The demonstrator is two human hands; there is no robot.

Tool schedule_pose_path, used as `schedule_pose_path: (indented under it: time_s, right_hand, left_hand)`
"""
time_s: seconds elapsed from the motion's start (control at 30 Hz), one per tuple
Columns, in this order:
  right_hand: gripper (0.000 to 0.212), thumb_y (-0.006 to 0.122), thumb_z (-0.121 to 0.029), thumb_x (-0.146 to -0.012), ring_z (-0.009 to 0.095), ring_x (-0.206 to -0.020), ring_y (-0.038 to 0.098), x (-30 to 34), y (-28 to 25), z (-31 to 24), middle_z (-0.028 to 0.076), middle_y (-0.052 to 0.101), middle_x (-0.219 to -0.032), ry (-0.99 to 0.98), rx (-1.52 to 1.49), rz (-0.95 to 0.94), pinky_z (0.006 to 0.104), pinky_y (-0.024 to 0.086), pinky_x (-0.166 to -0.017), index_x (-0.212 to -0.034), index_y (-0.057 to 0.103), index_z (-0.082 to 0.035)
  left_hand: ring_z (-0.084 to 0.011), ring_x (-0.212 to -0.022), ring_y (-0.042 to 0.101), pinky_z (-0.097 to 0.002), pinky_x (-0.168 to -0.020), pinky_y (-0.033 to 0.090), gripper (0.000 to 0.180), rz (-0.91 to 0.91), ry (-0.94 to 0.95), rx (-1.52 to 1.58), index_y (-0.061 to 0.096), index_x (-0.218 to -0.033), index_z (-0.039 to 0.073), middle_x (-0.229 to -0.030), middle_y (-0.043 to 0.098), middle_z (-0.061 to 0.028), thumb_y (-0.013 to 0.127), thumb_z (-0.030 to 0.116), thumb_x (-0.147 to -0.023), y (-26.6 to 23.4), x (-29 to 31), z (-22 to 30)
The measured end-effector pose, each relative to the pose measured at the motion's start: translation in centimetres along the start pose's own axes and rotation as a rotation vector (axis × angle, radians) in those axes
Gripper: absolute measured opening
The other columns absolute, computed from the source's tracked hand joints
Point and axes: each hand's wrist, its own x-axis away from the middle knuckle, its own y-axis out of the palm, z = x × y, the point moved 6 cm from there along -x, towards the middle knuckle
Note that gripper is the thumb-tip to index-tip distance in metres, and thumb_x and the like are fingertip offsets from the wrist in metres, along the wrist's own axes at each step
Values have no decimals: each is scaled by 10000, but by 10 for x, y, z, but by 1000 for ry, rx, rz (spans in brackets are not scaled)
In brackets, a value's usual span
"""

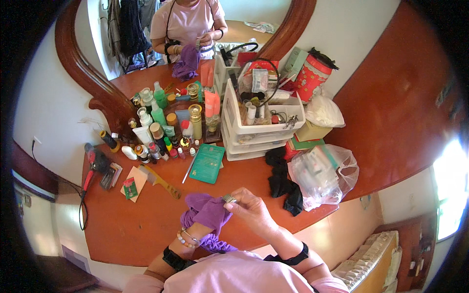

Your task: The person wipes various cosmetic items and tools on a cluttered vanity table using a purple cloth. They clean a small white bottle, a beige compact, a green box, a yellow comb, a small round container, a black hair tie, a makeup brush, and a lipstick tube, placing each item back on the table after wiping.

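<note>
In front of my chest, purple cloth [205,207] wraps around my left hand [199,229] and covers its fingers. A loose end of it hangs below the wrist, which wears a beaded bracelet [184,239]. My left hand appears closed on the cloth. At the cloth's upper right edge, my right hand [251,210] pinches a small silvery, ribbed metal piece [229,198] between thumb and fingers. The piece touches the cloth; its exact kind is hard to make out. Both hands are raised over the near edge of the reddish-brown table [132,229].
Beyond my hands lie a yellowish comb [163,183] and a green booklet [207,163]. Several bottles [156,132] crowd the back, beside a white drawer organiser [261,129]. To the right are black cloth [281,180] and a clear plastic bag [322,178]; a hair dryer [94,158] lies left.
</note>
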Motion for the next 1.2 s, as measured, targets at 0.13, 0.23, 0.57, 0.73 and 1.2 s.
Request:
schedule_pose_path:
  time_s: [0.13, 0.23, 0.57, 0.73, 1.2]
  right_hand:
    - [165, 605, -172, -882, 91, -790, 471, 8, -9, 2, 16, 528, -869, 99, -167, -187, 256, 396, -697, -894, 620, -7]
    - [172, 563, -198, -910, 78, -798, 468, 16, -5, 4, -8, 534, -864, 335, -413, -281, 252, 398, -705, -926, 623, -38]
    - [217, 546, -247, -921, 55, -736, 442, 15, -22, 20, -41, 533, -835, 141, -256, -320, 229, 383, -660, -972, 608, -45]
    - [265, 527, -258, -931, 89, -798, 499, 17, -42, 26, -7, 561, -840, 383, -318, -283, 260, 426, -758, -952, 599, -4]
    - [280, 628, -192, -867, 83, -732, 535, 0, -50, 34, 13, 596, -836, 161, -111, -157, 240, 448, -664, -1050, 572, 12]
  left_hand:
    - [-269, -663, 551, -365, -605, 435, 257, -357, -100, 67, 548, -693, 93, -694, 546, -80, 714, 269, -607, -7, -18, 2]
    - [-238, -600, 523, -361, -566, 414, 279, -35, 78, 355, 518, -723, 101, -637, 505, -47, 705, 280, -619, -34, -22, 2]
    - [-278, -560, 539, -372, -503, 416, 225, 278, -100, 32, 540, -749, 110, -608, 522, -94, 736, 197, -681, -36, -36, 20]
    - [-244, -646, 539, -375, -572, 409, 278, 258, -110, 22, 526, -759, 105, -674, 538, -56, 753, 154, -606, -43, -48, 43]
    - [-164, -759, 555, -310, -695, 455, 482, 54, -326, 673, 561, -878, 72, -783, 561, -20, 823, 188, -490, -5, -46, 8]
